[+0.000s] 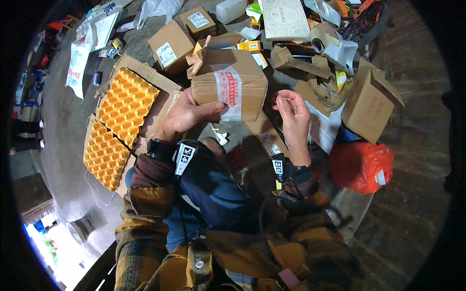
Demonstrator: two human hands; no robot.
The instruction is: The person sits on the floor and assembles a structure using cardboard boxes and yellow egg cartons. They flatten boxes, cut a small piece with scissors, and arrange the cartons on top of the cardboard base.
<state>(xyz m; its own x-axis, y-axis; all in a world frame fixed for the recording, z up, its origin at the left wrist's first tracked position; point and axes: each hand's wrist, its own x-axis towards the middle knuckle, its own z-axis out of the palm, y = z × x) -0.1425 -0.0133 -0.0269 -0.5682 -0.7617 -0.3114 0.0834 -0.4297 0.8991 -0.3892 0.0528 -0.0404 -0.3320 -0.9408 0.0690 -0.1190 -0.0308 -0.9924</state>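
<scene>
"Where's the box (246,80)?"

"Raised in front of the lap, in the left hand (187,116). That hand is clamped on its lower left side, thumb flat on the front."

"Why like that?"

"Probably to steady it from one side, leaving the taped face in sight and its right side free."

"And the right hand (292,114)?"

"Just beside the box, apart from it, fingers curled. Something red shows at the tips; whether they pinch it, I can't tell."

"Further out?"

"A red bag (358,167) sits to the right, perhaps there to be within reach. To the left, egg trays (128,104) lie on flattened cardboard (166,89), maybe to keep them off the floor."

"Give me counts, nearest first."

"One box held, with one band of printed tape (228,92) showing across it. One red bag. Two trays, end to end. One carton (371,106) with a raised flap, beyond the bag. Past the held box, two labelled cartons (179,43), close together. Farthest, one white case (285,20) and one pale jug (231,10)."
</scene>
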